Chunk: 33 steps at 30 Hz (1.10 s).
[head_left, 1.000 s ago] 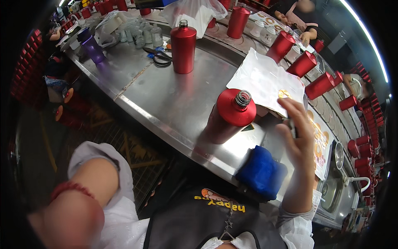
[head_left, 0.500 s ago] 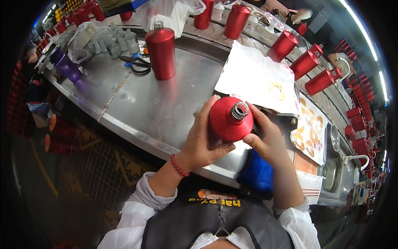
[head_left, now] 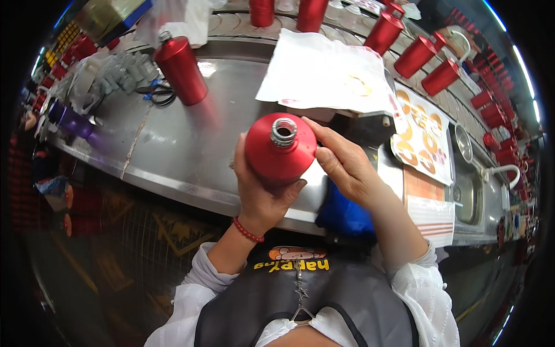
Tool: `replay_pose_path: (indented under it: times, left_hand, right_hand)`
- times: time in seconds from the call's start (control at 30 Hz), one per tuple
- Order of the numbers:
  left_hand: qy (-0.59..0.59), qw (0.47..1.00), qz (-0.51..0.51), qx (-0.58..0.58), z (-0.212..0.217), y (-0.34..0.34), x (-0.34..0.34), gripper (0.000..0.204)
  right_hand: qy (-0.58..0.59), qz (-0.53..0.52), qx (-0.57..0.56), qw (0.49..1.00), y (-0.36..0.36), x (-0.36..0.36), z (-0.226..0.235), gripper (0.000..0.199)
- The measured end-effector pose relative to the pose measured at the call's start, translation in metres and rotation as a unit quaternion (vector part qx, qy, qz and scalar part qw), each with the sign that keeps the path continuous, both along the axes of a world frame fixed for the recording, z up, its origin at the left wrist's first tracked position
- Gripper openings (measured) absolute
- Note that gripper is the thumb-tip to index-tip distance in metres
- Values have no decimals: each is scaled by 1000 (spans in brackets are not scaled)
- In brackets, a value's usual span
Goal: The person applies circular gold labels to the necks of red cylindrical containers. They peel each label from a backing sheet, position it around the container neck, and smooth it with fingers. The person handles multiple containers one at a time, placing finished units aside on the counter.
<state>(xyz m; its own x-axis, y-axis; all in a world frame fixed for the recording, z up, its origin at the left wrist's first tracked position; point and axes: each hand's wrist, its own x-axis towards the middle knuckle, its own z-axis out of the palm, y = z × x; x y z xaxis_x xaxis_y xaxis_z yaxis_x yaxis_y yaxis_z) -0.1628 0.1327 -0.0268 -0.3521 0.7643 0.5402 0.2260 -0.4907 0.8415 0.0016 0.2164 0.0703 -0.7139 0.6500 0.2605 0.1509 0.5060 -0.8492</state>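
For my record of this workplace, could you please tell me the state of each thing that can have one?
Held red bottle: mouth open, uncapped
Left hand: curled around this bottle
Right hand: fingers at the bottle's shoulder
Standing red bottle: upright, uncapped
Scissors: lying down; blades open or closed, cannot tell
White sheet: mostly bare
Purple bottle: upright

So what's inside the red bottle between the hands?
The red bottle is open at the top, and only darkness shows there. Everything deeper is covered, so I can't tell if it's full or empty.
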Motion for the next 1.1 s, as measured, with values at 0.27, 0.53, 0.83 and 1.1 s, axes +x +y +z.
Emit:
replay_pose_path:
  times: [0.27,0.53,0.83,1.1]
  left_hand:
    - [52,998,-28,-11,0,-14,11,118]
    - [8,1000,-13,12,-10,-14,34,120]
    - [108,988,99,-50,-37,-24,26,122]
    - [145,980,111,-82,-45,-27,20,120]
  right_hand:
    - [-124,-144,176,966,94,119,40,29]
    - [-450,-197,269,829,232,123,-37,52]
    - [-493,-187,312,791,260,154,-40,45]
    - [-416,-223,342,813,285,174,-45,25]
